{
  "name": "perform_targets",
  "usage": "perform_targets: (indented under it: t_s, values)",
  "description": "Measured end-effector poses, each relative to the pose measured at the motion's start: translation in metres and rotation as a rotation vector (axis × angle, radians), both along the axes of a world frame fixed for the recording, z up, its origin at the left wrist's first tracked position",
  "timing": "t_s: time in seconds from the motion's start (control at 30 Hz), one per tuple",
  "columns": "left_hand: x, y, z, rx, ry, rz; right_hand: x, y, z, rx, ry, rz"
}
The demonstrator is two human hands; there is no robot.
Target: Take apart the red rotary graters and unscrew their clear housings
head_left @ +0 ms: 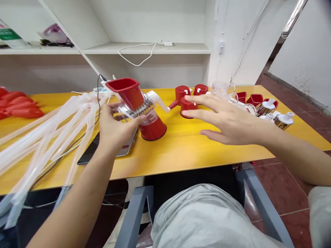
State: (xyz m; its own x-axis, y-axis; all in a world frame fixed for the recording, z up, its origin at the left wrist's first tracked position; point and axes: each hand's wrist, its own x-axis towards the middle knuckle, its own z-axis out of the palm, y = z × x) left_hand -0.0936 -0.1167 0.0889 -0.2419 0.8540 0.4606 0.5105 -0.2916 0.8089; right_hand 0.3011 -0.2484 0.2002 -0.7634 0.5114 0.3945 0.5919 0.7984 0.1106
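left hand: clasped, thumb pointing right. right hand: open, fingers spread, pointing left. left forearm and right forearm: bare, angled inward.

Pale grey shirt, loose, wrinkled; right sleeve matching, elbow-length; forearms, fingers bare.

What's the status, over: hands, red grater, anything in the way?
Left fingers hold tilted red-and-clear grater. Right fingers spread, nothing gripped; red base close, contact unclear. Dark flat device near left wrist, possibly in the way.

hands: 2 | grater: 1 | loose bases: 3 | loose hoppers: 3 | drums: at least 2
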Motion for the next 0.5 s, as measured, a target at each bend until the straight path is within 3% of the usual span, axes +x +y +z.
perform_targets:
  t_s: [0.13, 0.23, 0.37, 0.5]
  values:
    - [0.024, -0.060, 0.006, -0.012, -0.116, -0.129, -0.060, 0.006, 0.018, 0.016, 0.097, 0.035]
    - [0.038, -0.091, 0.004, -0.004, -0.215, -0.232, -0.100, 0.016, 0.030, 0.022, 0.014, -0.007]
    - [0.049, -0.107, -0.006, 0.050, -0.242, -0.314, -0.126, 0.025, 0.044, -0.036, -0.187, -0.090]
    - [0.057, -0.110, -0.010, 0.085, -0.238, -0.359, -0.118, 0.019, 0.062, -0.126, -0.207, -0.056]
